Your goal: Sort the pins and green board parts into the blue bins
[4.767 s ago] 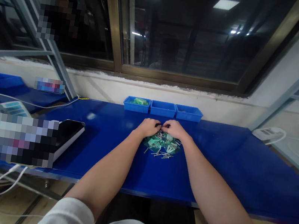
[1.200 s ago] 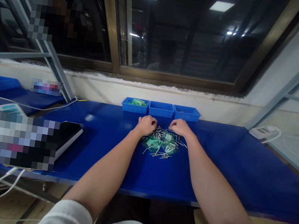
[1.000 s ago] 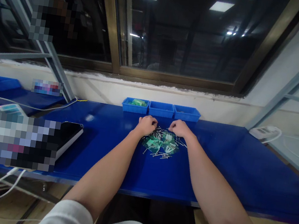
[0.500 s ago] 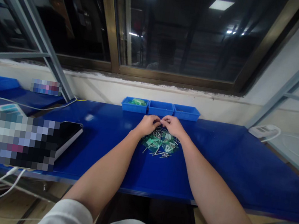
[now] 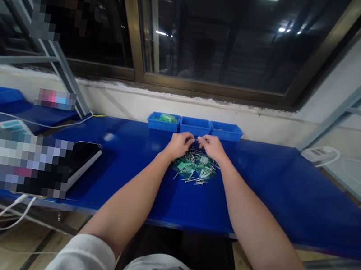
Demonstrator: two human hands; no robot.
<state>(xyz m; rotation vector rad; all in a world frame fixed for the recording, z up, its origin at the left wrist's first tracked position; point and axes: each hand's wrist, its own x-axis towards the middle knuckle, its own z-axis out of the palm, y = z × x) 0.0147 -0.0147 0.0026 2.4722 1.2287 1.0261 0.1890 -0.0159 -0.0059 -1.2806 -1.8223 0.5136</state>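
Observation:
Over the far side of a loose pile, my left hand (image 5: 179, 145) and my right hand (image 5: 212, 147) face each other with fingertips almost touching. Both are closed in a pinch. A small thin pale piece (image 5: 196, 139) shows between the fingertips; it may be a screw, but it is too small to be sure. Below them lie many silvery screws (image 5: 190, 181), mixed with green translucent pieces (image 5: 185, 167) that look like plastic bags or film. My hands hide the pile's far edge.
Three blue bins stand against the wall: the left bin (image 5: 163, 126) holds green pieces, beside a middle bin (image 5: 195, 130) and a right bin (image 5: 225, 135). A dark-topped device (image 5: 84, 156) with white cables lies left on the blue table (image 5: 118, 180). A power strip (image 5: 317, 154) sits far right.
My fingertips have drawn slightly apart, and the small pale piece now shows between them. The view has tilted a little, shifting the table scene upward. The pile looks much the same.

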